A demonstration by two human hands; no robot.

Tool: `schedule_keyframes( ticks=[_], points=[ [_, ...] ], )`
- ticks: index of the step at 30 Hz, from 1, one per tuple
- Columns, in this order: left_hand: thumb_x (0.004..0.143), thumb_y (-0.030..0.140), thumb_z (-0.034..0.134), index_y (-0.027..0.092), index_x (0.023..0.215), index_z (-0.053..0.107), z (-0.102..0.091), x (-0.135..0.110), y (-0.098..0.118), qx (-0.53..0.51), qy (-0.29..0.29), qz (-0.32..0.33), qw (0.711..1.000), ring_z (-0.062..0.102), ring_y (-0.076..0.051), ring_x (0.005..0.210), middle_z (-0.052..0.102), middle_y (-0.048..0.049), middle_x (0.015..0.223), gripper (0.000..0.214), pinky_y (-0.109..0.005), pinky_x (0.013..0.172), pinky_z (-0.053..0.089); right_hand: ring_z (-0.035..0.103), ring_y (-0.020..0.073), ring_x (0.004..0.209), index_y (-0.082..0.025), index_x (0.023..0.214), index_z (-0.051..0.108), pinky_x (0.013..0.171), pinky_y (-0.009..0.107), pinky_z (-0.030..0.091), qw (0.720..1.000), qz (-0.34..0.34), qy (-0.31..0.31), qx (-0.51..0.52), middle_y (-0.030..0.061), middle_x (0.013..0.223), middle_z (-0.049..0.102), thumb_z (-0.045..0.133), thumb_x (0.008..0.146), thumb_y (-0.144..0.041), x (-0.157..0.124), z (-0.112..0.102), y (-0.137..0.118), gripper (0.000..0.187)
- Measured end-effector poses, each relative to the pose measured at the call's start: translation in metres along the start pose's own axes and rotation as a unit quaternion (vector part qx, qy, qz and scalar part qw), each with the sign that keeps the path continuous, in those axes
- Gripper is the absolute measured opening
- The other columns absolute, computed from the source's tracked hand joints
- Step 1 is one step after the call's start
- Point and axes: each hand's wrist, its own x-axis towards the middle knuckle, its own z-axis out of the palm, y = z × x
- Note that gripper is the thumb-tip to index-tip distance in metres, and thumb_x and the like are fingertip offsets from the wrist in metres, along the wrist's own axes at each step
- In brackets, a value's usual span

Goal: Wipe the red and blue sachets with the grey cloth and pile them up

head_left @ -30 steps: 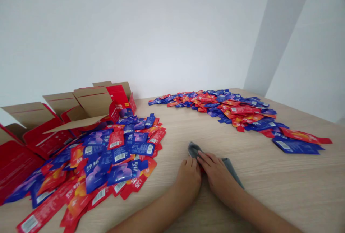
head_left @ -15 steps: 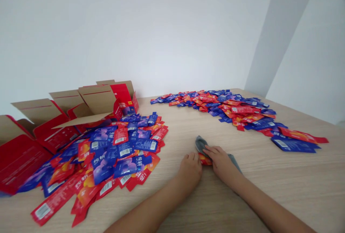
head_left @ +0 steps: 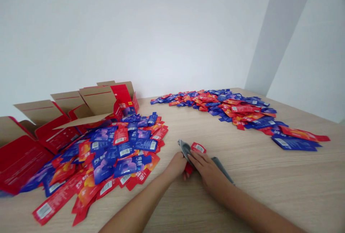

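Left hand: A person's left hand (head_left: pixel 176 166), fingers curled, appears to clasp the near end of a red sachet (head_left: pixel 198 147) above the middle of a pale wooden worktop (head_left: pixel 269 193).
Right hand: The right hand (head_left: pixel 207 168) lies palm down, fingers long over a grey cloth (head_left: pixel 184 147); whether it grips anything underneath cannot be told from here.
Red sachet: A barcoded end shows just beyond the right hand's fingers, toward the worktop's far edge. More red shows between the hands, seemingly the same packet, its middle hidden.
Long axis: If it is one packet, it runs from beside the left fingertips away to the far edge, leaning toward the far right corner. The cloth lies across that line.
Nearer hand: The right is closest to the barcoded end; the left is closest to the end facing the person.
Left side: A heap of red and blue sachets (head_left: pixel 126 150) spreads beside the left forearm, against red cartons (head_left: pixel 97 102) with flaps raised.
Far side: A second, longer pile (head_left: pixel 239 109) stretches from the far edge down along the right edge, well apart from both hands.
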Motion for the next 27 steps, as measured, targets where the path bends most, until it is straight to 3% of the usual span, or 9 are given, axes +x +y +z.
schedule_keyframes(
  ticks=[3,8,12,14,17,20,24,27],
  points=[
    [0.090,0.021,0.025,0.016,0.066,0.046,0.000,0.002,0.000,0.049,-0.011,-0.008,0.999,0.042,-0.011,0.028,0.044,0.0044,0.032,0.032,-0.020,0.036,0.036,0.045,0.0222,0.118,-0.008,0.124,0.052,0.099,0.041,0.039,0.997,0.027,-0.037,-0.064,0.0125,0.131,0.051,0.033,0.066,0.004,0.004,0.002,0.006,0.062],
    [0.090,0.026,0.026,0.017,0.063,0.045,0.002,0.004,-0.001,0.111,-0.015,-0.006,0.994,0.042,-0.011,0.027,0.043,0.0048,0.032,0.034,-0.020,0.037,0.037,0.045,0.0220,0.118,-0.012,0.125,0.052,0.099,0.041,0.040,0.996,0.006,-0.028,-0.079,0.0085,0.131,0.051,0.036,0.064,0.003,0.000,0.001,0.014,0.065],
    [0.089,0.033,0.030,0.018,0.063,0.045,0.003,-0.005,-0.003,0.083,-0.006,0.011,0.996,0.042,-0.011,0.028,0.044,0.0047,0.033,0.034,-0.022,0.038,0.038,0.052,0.0221,0.108,-0.011,0.121,0.056,0.094,0.039,0.044,0.994,0.037,-0.011,-0.105,0.0106,0.125,0.056,0.035,0.065,0.004,-0.001,0.004,0.025,0.061],
    [0.086,0.038,0.034,0.017,0.062,0.048,-0.005,-0.015,-0.005,0.051,0.007,0.019,0.998,0.044,-0.012,0.030,0.045,0.0039,0.035,0.035,-0.023,0.037,0.037,0.054,0.0227,0.103,-0.010,0.117,0.058,0.091,0.039,0.046,0.992,0.056,-0.004,-0.110,0.0117,0.122,0.058,0.036,0.066,0.004,-0.001,0.006,0.034,0.058],
    [0.081,0.046,0.041,0.017,0.060,0.048,-0.039,-0.033,-0.010,0.002,0.085,0.052,0.995,0.043,-0.012,0.030,0.047,0.0031,0.037,0.036,-0.022,0.034,0.034,0.053,0.0229,0.104,-0.013,0.117,0.058,0.091,0.041,0.045,0.995,0.048,0.006,-0.087,0.0103,0.120,0.060,0.038,0.064,0.002,-0.003,0.008,0.044,0.059],
    [0.077,0.046,0.045,0.018,0.055,0.046,-0.096,-0.051,-0.009,-0.053,0.226,0.110,0.966,0.037,-0.009,0.028,0.044,0.0038,0.034,0.036,-0.020,0.033,0.030,0.052,0.0229,0.107,-0.015,0.119,0.057,0.093,0.043,0.043,0.997,0.035,0.011,-0.066,0.0099,0.119,0.060,0.038,0.063,0.001,-0.006,0.010,0.047,0.061],
    [0.079,0.036,0.043,0.017,0.052,0.046,-0.173,-0.073,0.004,-0.106,0.348,0.133,0.922,0.039,-0.009,0.029,0.047,0.0019,0.035,0.033,-0.019,0.034,0.031,0.053,0.0228,0.106,-0.013,0.117,0.058,0.092,0.043,0.044,0.997,0.030,0.013,-0.071,0.0111,0.119,0.060,0.037,0.062,0.001,-0.007,0.011,0.047,0.061],
    [0.083,0.033,0.036,0.014,0.058,0.050,-0.195,-0.083,0.011,-0.148,0.376,0.090,0.910,0.043,-0.009,0.030,0.050,-0.0002,0.037,0.035,-0.018,0.035,0.034,0.053,0.0216,0.105,-0.013,0.116,0.059,0.091,0.042,0.045,0.997,0.026,0.018,-0.072,0.0103,0.117,0.061,0.034,0.065,0.002,-0.007,0.010,0.047,0.058]
  ],
)
